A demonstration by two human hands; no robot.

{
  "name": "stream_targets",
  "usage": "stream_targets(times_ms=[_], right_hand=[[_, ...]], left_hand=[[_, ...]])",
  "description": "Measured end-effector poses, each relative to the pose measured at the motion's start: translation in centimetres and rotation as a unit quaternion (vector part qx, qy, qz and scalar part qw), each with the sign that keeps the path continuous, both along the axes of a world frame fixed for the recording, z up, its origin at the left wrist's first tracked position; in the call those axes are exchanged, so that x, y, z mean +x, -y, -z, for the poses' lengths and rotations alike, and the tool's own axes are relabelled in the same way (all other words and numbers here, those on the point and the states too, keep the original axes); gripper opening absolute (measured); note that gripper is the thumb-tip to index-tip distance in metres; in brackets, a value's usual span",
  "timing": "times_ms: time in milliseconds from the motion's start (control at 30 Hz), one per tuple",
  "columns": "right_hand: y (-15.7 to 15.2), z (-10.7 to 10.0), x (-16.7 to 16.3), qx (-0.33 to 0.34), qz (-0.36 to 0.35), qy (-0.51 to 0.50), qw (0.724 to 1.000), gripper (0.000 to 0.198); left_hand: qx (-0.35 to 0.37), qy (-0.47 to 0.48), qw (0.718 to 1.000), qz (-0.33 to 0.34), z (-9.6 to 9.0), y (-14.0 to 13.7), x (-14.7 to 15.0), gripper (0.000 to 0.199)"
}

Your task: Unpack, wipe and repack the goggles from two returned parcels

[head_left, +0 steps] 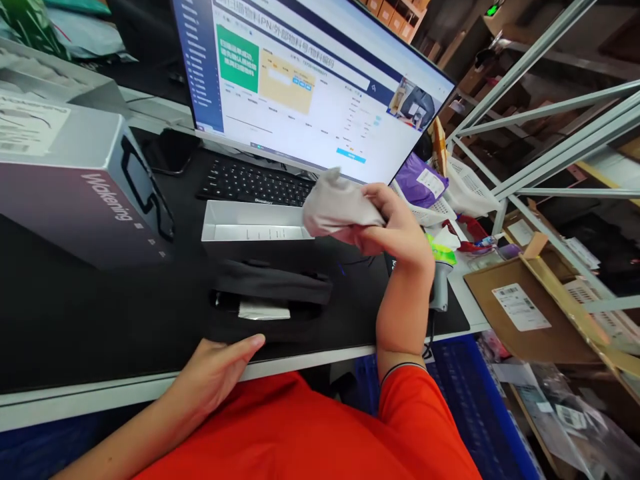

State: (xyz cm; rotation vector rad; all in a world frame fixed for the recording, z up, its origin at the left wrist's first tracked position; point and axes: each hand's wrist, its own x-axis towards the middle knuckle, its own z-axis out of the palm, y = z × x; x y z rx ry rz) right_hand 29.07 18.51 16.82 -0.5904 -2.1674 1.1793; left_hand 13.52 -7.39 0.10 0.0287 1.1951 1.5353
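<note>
Pinched between the thumb and fingers of my right hand [397, 227] is a soft, light grey cloth pouch [335, 207], raised in front of the monitor. My left hand [220, 373] is at the table's front edge, thumb stretched towards the near side of a black case [273, 283]; its other fingers are mostly hidden, and I cannot tell whether it touches the case. The case lies open, with a small whitish packet [264, 311] inside. Just behind it stands an open, narrow white-lined box [255, 223], its right end partly behind the pouch.
A large grey box marked "Wakening" [107, 193] stands on the left of the black mat. A keyboard [255, 183] and a lit monitor [310, 80] are at the back. To the right are a handheld scanner [441, 283], a purple package [420, 181] and a cardboard box [530, 313].
</note>
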Motion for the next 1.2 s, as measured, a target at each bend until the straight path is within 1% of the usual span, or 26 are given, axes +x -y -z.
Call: stream_targets(times_ms=[67, 133, 267, 367, 433, 467, 500, 533, 567, 600, 633, 667, 700, 733, 767, 800, 833, 867, 900, 933, 967, 1033, 1067, 1100, 1200], right_hand=[[-0.4, 0.4, -0.6, 0.005, -0.024, 0.038, 0.999, 0.046], [-0.6, 0.9, -1.3, 0.014, -0.046, 0.042, 0.998, 0.045], [-0.4, 1.3, -2.1, 0.021, -0.067, 0.056, 0.996, 0.048], [-0.1, 1.6, -2.3, 0.041, -0.058, 0.068, 0.995, 0.052], [0.2, 1.9, -2.5, 0.088, -0.052, 0.054, 0.993, 0.056], [0.4, 2.0, -2.5, 0.12, -0.05, 0.042, 0.991, 0.056], [0.7, 2.1, -2.6, 0.152, -0.05, 0.033, 0.986, 0.055], [1.0, 2.2, -2.7, 0.182, -0.053, 0.029, 0.981, 0.054], [1.3, 2.4, -2.8, 0.207, -0.057, 0.031, 0.976, 0.053], [1.6, 2.6, -2.9, 0.226, -0.062, 0.038, 0.971, 0.053], [2.0, 2.8, -3.1, 0.239, -0.066, 0.047, 0.968, 0.053], [2.3, 3.1, -3.3, 0.249, -0.067, 0.057, 0.965, 0.055], [2.7, 3.4, -3.6, 0.256, -0.065, 0.064, 0.962, 0.057], [3.2, 3.8, -4.0, 0.264, -0.063, 0.067, 0.96, 0.059], [3.7, 4.1, -4.4, 0.272, -0.064, 0.066, 0.958, 0.062], [4.2, 4.4, -4.7, 0.279, -0.068, 0.061, 0.956, 0.064], [4.9, 4.6, -5.1, 0.286, -0.076, 0.053, 0.954, 0.066], [5.6, 4.7, -5.3, 0.293, -0.086, 0.043, 0.951, 0.068], [6.2, 4.7, -5.6, 0.301, -0.093, 0.03, 0.948, 0.068], [6.9, 4.6, -5.7, 0.311, -0.096, 0.015, 0.945, 0.068], [7.4, 4.5, -5.9, 0.322, -0.095, 0.0, 0.942, 0.068], [7.9, 4.0, -6.3, 0.345, -0.09, -0.022, 0.934, 0.068], [7.8, 3.7, -6.5, 0.354, -0.092, -0.027, 0.93, 0.068], [7.7, 3.4, -6.9, 0.362, -0.099, -0.028, 0.927, 0.067], [7.0, 2.6, -8.1, 0.383, -0.126, -0.015, 0.915, 0.065]], left_hand=[[-0.021, 0.006, 1.0, 0.006, 0.1, -0.2, -0.1, 0.06], [-0.042, 0.009, 0.999, 0.008, -0.1, -0.4, -0.5, 0.065], [-0.067, 0.001, 0.998, -0.021, -0.5, -1.5, -1.0, 0.08], [-0.077, -0.008, 0.996, -0.037, -0.7, -2.8, -0.7, 0.077], [-0.084, 0.002, 0.996, -0.018, -1.1, -3.2, -0.4, 0.067], [-0.092, 0.015, 0.996, 0.014, -1.5, -3.1, -0.4, 0.061], [-0.099, 0.03, 0.992, 0.072, -2.0, -2.8, -0.4, 0.057], [-0.101, 0.043, 0.982, 0.154, -2.6, -2.4, -0.6, 0.057], [-0.095, 0.047, 0.964, 0.245, -3.3, -1.9, -0.8, 0.063], [-0.077, 0.03, 0.943, 0.322, -3.9, -1.3, -1.1, 0.07], [-0.044, -0.013, 0.929, 0.367, -4.5, -0.9, -1.5, 0.073], [-0.001, -0.088, 0.928, 0.361, -5.1, -0.5, -2.1, 0.07], [0.045, -0.193, 0.933, 0.299, -5.6, -0.4, -2.8, 0.062], [0.087, -0.319, 0.922, 0.203, -6.0, -0.5, -3.5, 0.051], [0.119, -0.448, 0.881, 0.096, -6.3, -0.8, -4.4, 0.043], [0.138, -0.559, 0.818, 0.008, -6.5, -1.3, -5.3, 0.044], [0.147, -0.642, 0.751, -0.048, -6.7, -1.9, -6.2, 0.054], [0.149, -0.698, 0.698, -0.065, -6.9, -2.6, -7.1, 0.069], [0.15, -0.728, 0.667, -0.049, -7.1, -3.2, -7.9, 0.083], [0.152, -0.74, 0.655, -0.016, -7.3, -3.8, -8.5, 0.09], [0.155, -0.741, 0.653, 0.018, -7.6, -4.4, -9.0, 0.087], [0.162, -0.733, 0.657, 0.061, -8.1, -5.1, -9.6, 0.066], [0.166, -0.73, 0.659, 0.065, -8.4, -5.4, -9.7, 0.058], [0.172, -0.728, 0.662, 0.059, -8.6, -5.6, -9.7, 0.053], [0.187, -0.713, 0.675, 0.029, -8.8, -6.2, -9.6, 0.055]])
